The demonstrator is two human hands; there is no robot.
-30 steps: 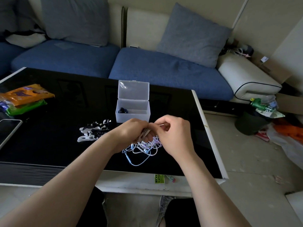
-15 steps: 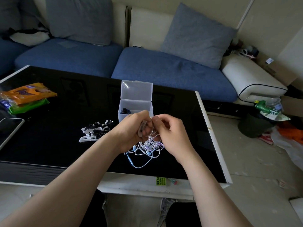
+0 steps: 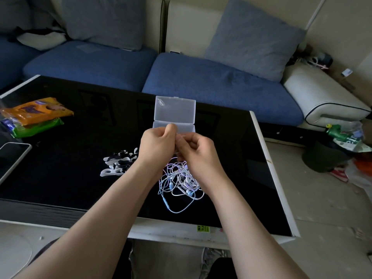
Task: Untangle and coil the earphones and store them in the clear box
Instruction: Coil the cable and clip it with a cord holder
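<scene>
A tangle of white, blue and purple earphones [image 3: 181, 181] lies on the black table [image 3: 70, 178], with strands rising to my hands. My left hand [image 3: 156, 147] and my right hand [image 3: 196, 152] meet above the tangle, and each pinches earphone wire between curled fingers. Just behind my hands stands the clear box [image 3: 174, 110] with its lid upright; my hands hide most of its base.
Black and white cable ties [image 3: 118, 163] lie left of my left hand. Snack packets [image 3: 35, 115] and a phone [image 3: 12, 158] sit at the table's left side. A blue sofa [image 3: 201, 81] runs behind the table. A bin [image 3: 322, 156] and litter are on the floor at the right.
Both hands have risen together toward the clear box, lifting wire from the tangle. The camera has come closer to the table.
</scene>
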